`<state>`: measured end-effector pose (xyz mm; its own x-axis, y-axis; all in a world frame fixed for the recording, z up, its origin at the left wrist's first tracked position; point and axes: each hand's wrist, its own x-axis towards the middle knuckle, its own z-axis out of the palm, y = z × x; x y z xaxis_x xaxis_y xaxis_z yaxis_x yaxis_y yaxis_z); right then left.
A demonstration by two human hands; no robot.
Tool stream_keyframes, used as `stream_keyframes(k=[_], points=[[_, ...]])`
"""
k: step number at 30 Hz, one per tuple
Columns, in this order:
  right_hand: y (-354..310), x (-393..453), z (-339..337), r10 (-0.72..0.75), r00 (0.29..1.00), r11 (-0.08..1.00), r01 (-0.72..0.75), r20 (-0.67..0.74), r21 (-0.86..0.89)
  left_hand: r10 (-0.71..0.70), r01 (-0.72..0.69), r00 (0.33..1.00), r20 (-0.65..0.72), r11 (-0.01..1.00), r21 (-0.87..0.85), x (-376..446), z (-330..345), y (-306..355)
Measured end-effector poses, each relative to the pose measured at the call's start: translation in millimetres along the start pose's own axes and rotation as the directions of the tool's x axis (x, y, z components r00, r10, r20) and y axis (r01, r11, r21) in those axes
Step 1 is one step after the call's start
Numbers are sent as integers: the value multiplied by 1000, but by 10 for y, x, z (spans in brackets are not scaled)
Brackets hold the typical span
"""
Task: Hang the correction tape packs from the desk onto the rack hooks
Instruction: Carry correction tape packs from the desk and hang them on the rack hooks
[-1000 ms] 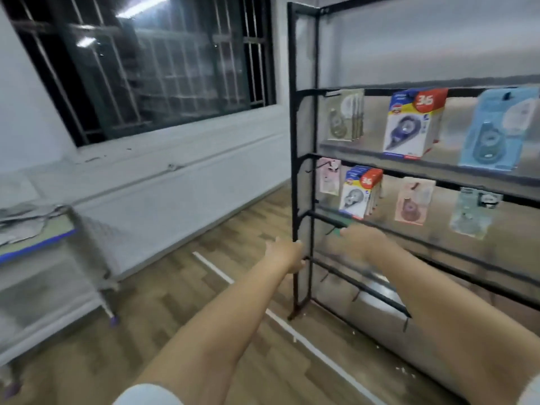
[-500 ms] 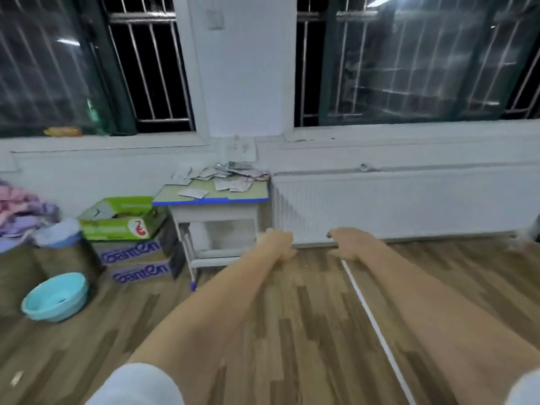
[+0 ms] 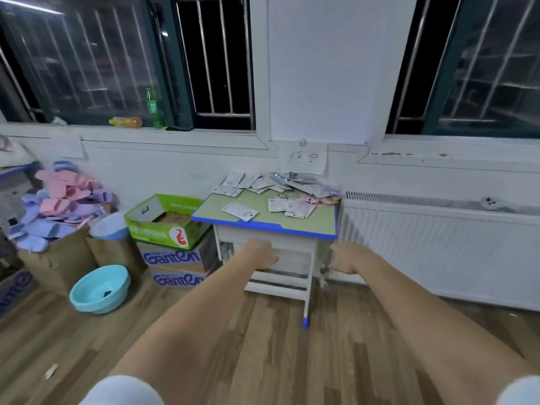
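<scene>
Flat white and pink correction tape packs (image 3: 292, 197) lie scattered on the small green-topped, blue-edged table (image 3: 318, 226), mostly toward its back edge by the wall. Stacked cardboard boxes (image 3: 175, 252) stand left of the table; a white ribbed radiator (image 3: 438, 244) stands right.

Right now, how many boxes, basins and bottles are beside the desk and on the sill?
Cardboard boxes: 3, one green on two printed ones
Basins: 1, turquoise
Bottles: 2, one green upright, one orange lying
Total: 6
</scene>
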<state>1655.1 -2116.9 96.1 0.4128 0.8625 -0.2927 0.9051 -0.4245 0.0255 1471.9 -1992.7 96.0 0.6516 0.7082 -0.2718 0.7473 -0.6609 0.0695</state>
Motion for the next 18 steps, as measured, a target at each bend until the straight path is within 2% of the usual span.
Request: stream_keyframes(k=[5,9,15,18], points=[[68,1373,-288,40,999,997,-41,18,68,-22,23,999,23,999,-38,1289,-344,-381],[187,2262,-328,69,995,990,-77,70,120,-52,60,995,81,993,-100,2250,-346,-518],[479,3660,-279,163,974,933,-205,160,297,-97,109,992,83,980,-165,3688,-268,-579],[545,4310,-162,180,964,874,-248,195,417,-170,185,982,87,958,-219,4345,-196,-567]])
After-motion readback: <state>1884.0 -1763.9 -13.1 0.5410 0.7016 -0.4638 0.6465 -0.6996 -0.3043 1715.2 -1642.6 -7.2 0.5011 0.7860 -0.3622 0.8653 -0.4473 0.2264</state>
